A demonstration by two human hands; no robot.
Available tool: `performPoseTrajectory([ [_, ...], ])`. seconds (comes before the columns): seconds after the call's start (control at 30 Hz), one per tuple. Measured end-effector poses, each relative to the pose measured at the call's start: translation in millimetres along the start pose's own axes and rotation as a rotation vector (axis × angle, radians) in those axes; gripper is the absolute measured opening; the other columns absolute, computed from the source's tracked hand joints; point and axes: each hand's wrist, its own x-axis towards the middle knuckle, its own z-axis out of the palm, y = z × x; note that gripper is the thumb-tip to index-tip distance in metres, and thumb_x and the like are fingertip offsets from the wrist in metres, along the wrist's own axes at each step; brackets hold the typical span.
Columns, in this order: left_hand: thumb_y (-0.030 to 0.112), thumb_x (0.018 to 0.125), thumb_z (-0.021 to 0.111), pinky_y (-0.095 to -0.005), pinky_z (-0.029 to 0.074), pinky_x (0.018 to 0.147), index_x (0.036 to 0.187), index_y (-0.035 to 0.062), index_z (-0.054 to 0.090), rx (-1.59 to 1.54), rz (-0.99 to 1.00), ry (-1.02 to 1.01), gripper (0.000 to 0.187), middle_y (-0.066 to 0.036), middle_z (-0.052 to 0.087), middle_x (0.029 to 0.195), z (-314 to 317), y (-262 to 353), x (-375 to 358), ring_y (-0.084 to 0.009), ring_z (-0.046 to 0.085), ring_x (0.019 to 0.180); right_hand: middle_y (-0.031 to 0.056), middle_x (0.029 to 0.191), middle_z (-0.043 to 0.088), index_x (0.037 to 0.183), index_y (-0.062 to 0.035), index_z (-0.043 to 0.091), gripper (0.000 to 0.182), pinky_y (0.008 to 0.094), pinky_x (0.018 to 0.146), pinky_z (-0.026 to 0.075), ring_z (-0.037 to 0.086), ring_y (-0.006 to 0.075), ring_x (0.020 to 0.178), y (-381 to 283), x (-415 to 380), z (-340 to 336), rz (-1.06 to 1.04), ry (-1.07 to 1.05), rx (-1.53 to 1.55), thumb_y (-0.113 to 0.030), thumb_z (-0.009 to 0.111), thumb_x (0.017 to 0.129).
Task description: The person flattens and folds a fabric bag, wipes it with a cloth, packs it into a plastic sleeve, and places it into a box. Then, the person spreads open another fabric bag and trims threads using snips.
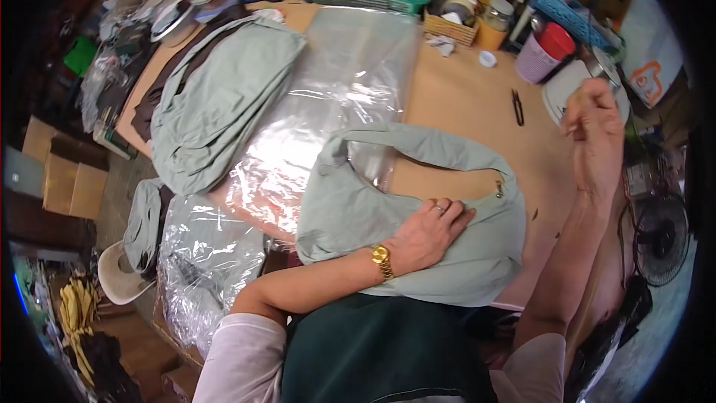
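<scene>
A pale grey-green fabric shoulder bag (343, 209) lies on the table in front of me, its strap curving away at the far side. My left hand (432, 235) rests on the bag's body with fingers laid on the cloth; a ring and a gold watch are on it. Near the strap's right end a small metal piece (499, 189) shows. My right hand (597, 123) is raised at the right, apart from the bag. Its fingers are curled together, and I cannot make out anything in them. Black thread snips (517, 107) lie left of it.
Clear plastic bags (358, 52) lie beyond the shoulder bag. A pile of grey-green bags (231, 89) sits at the left. Along the back are a wicker basket (450, 30), a jar (497, 13) and a pink cup (538, 60). A fan (661, 239) stands at the right.
</scene>
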Motion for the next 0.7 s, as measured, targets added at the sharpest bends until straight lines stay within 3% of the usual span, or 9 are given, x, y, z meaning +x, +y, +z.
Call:
performPoseTrajectory([
  [0.07, 0.015, 0.087, 0.047, -0.0383, 0.041, 0.095, 0.137, 0.0028, 0.05, -0.029, -0.018, -0.007, 0.052, -0.013, 0.052, 0.116, 2, -1, -1, -0.0275, 0.05, 0.108, -0.0004, 0.075, 0.056, 0.1, -0.006, 0.057, 0.004, 0.0221, 0.061, 0.044, 0.052, 0.0071, 0.067, 12, -6, 31, 0.347, -0.167, -0.197, -0.008, 0.055, 0.096],
  [0.2, 0.016, 0.086, 0.048, -0.039, 0.041, 0.094, 0.139, 0.004, 0.048, -0.101, -0.034, -0.014, 0.054, -0.013, 0.052, 0.115, 8, -1, -1, -0.0275, 0.05, 0.109, 0.0003, 0.075, 0.059, 0.091, -0.0033, 0.058, 0.005, 0.0214, 0.061, 0.046, 0.055, 0.0061, 0.067, 62, -41, 88, 0.678, -0.498, -0.179, -0.003, 0.054, 0.094],
  [0.33, 0.014, 0.085, 0.056, -0.0403, 0.041, 0.093, 0.138, 0.0024, 0.048, -0.148, -0.031, 0.045, 0.055, -0.012, 0.052, 0.114, -6, -2, -5, -0.0274, 0.051, 0.11, 0.0003, 0.074, 0.059, 0.088, -0.0018, 0.058, 0.007, 0.0203, 0.061, 0.045, 0.055, 0.0061, 0.067, 72, -55, 105, 0.653, -0.554, -0.171, -0.001, 0.053, 0.093],
  [0.4, 0.007, 0.084, 0.063, -0.0395, 0.043, 0.086, 0.129, 0.0018, 0.053, -0.602, -0.15, 0.293, 0.047, -0.013, 0.053, 0.104, -27, 3, -11, -0.0273, 0.054, 0.099, 0.0017, 0.074, 0.059, 0.086, -0.001, 0.057, 0.007, 0.0205, 0.063, 0.046, 0.057, 0.0062, 0.069, 50, -55, 98, 0.528, -0.432, -0.313, 0.0, 0.054, 0.092],
  [0.43, 0.007, 0.084, 0.063, -0.0395, 0.043, 0.086, 0.129, 0.0018, 0.053, -0.594, -0.156, 0.299, 0.047, -0.013, 0.053, 0.104, -40, 3, -14, -0.0273, 0.054, 0.099, 0.0017, 0.074, 0.059, 0.086, -0.001, 0.057, 0.007, 0.0205, 0.063, 0.046, 0.057, 0.0062, 0.069, 36, -58, 95, 0.523, -0.442, -0.31, 0.0, 0.054, 0.092],
  [0.5, 0.006, 0.079, 0.074, -0.038, 0.048, 0.073, 0.122, 0.004, 0.054, -1.147, -0.495, 0.461, 0.047, -0.014, 0.053, 0.098, -64, 1, -23, -0.0285, 0.056, 0.085, 0.0038, 0.074, 0.061, 0.085, -0.0004, 0.058, 0.006, 0.0232, 0.065, 0.048, 0.059, 0.0081, 0.071, 12, -71, 91, 0.408, -0.305, -0.458, 0.0, 0.057, 0.091],
  [0.6, 0.007, 0.079, 0.077, -0.0347, 0.047, 0.06, 0.106, 0.0046, 0.059, -0.823, -0.256, 0.685, 0.032, -0.012, 0.052, 0.086, -86, -10, -20, -0.0266, 0.054, 0.068, 0.0095, 0.089, 0.068, 0.098, 0.001, 0.063, 0.009, 0.0304, 0.076, 0.051, 0.063, 0.0166, 0.082, -1, -104, 108, 0.319, -0.432, -0.518, 0.001, 0.061, 0.088],
  [0.63, 0.007, 0.079, 0.077, -0.0347, 0.047, 0.06, 0.106, 0.0046, 0.059, -0.816, -0.253, 0.689, 0.032, -0.012, 0.052, 0.086, -92, -19, -23, -0.0266, 0.054, 0.068, 0.0095, 0.089, 0.068, 0.098, 0.001, 0.063, 0.009, 0.0304, 0.076, 0.051, 0.063, 0.0166, 0.082, -3, -108, 111, 0.311, -0.434, -0.516, 0.001, 0.061, 0.088],
  [0.7, 0.007, 0.079, 0.076, -0.0328, 0.045, 0.056, 0.089, 0.0029, 0.061, -0.573, -0.196, 0.622, 0.019, -0.01, 0.052, 0.076, -108, -43, -42, -0.025, 0.053, 0.061, 0.0139, 0.109, 0.068, 0.113, 0.0008, 0.066, 0.027, 0.0365, 0.092, 0.047, 0.062, 0.0283, 0.103, -7, -112, 114, 0.128, -0.591, -0.478, -0.001, 0.063, 0.085],
])
